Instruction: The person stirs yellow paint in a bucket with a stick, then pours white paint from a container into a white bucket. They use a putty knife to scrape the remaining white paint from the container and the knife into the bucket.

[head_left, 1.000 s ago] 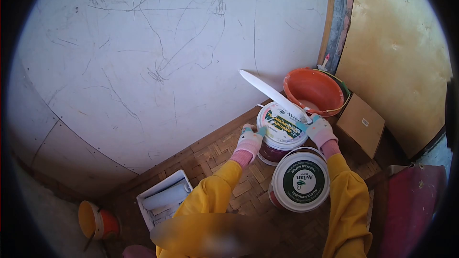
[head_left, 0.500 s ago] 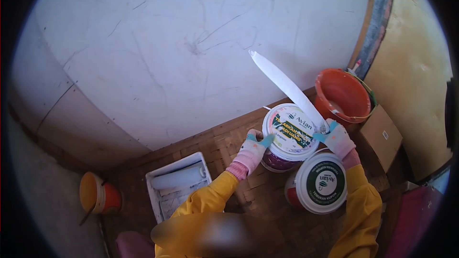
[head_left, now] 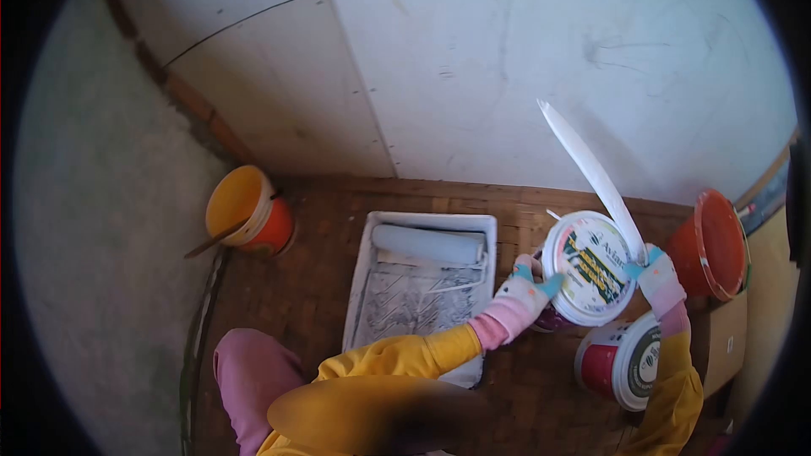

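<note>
A paint bucket [head_left: 589, 268] with a white lid marked "Avian" and a purple side is between my two gloved hands. My left hand [head_left: 525, 294] is closed on its left edge, thumb on the lid and fingers around the side. At the lid's right edge my right hand [head_left: 659, 280] is closed, thumb on the rim; its other fingers are partly hidden. A long white strip [head_left: 591, 171] sticks up from beside that hand, its lower end hidden near the rim. A second paint bucket [head_left: 601, 365], red and white with a dark green lid label, stands close below my right hand.
Left of the buckets is a white paint tray [head_left: 363, 287] with a paint roller [head_left: 427, 244] in it. An orange bucket [head_left: 269, 232] with a stick stands by the left wall. A red-orange pail [head_left: 710, 245] and a cardboard box [head_left: 726, 342] are at right.
The view has swung left, so the buckets and my hands appear further right and the tray shows more fully. Both hands keep their places on the bucket's edge.
</note>
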Tool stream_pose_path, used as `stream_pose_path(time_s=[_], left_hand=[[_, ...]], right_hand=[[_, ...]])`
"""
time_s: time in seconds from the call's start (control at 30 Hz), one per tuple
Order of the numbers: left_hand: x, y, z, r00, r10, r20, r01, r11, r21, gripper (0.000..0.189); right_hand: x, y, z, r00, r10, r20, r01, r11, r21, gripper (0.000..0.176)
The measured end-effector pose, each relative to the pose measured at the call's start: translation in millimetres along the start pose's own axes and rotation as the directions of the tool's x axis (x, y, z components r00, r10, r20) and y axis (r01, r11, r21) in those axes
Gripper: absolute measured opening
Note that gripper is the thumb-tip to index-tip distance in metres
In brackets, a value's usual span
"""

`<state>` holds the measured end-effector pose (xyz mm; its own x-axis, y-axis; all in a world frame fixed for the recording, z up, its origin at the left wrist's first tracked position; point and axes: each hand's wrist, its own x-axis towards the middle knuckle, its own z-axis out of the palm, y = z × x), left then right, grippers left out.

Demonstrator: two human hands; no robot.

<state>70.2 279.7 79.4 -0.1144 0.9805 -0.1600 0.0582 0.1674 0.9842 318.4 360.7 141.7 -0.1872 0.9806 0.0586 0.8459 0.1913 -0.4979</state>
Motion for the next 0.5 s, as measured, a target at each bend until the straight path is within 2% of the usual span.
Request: stream_pose_path(time_s=[0.1, 0.13, 0.2, 0.23, 0.3, 0.37, 0.4, 0.47, 0.5], left_hand=[[-16, -12, -11, 0.995, 0.053, -0.087, -0.053, 0.999, 0.001, 0.037], [-19, -17, -16, 0.993, 0.052, -0.105, -0.053, 0.999, -0.006, 0.037], [-21, -22, -26, 0.972, 0.183, -0.149, -0.173, 0.982, 0.075, 0.037], [-21, -24, -29, 0.969, 0.185, -0.164, -0.175, 0.982, 0.076, 0.037], [-23, -23, -29, 0.994, 0.058, -0.091, -0.061, 0.998, -0.031, 0.037], [-29, -18, -31, 0.993, 0.036, -0.111, -0.039, 0.999, -0.03, 0.037], [-32, -16, -31, 0.994, 0.032, -0.109, -0.032, 0.999, -0.002, 0.038], [-43, -2, -36, 0.99, 0.08, -0.119, -0.067, 0.992, 0.111, 0.039], [-47, 6, -40, 0.988, 0.079, -0.132, -0.067, 0.993, 0.099, 0.039]], right_hand=[[-10, -28, 7, 1.0, -0.024, -0.004, 0.024, 0.997, -0.068, 0.027], [-7, -23, 14, 1.0, -0.01, 0.025, 0.011, 0.998, -0.055, 0.02], [-6, -21, 26, 1.0, -0.025, 0.009, 0.025, 1.0, -0.007, 0.019], [-5, -23, 30, 0.999, -0.028, -0.018, 0.029, 0.999, 0.039, 0.018], [-2, -26, 31, 1.0, -0.025, -0.013, 0.025, 0.999, 0.022, 0.016], [-1, -29, 32, 0.98, 0.193, 0.046, -0.198, 0.946, 0.258, 0.013], [1, -23, 34, 0.982, 0.182, 0.047, -0.188, 0.949, 0.253, 0.013], [12, -5, 40, 0.965, 0.254, 0.067, -0.259, 0.874, 0.412, 0.012], [11, -9, 38, 0.968, 0.243, 0.07, -0.25, 0.881, 0.402, 0.012]])
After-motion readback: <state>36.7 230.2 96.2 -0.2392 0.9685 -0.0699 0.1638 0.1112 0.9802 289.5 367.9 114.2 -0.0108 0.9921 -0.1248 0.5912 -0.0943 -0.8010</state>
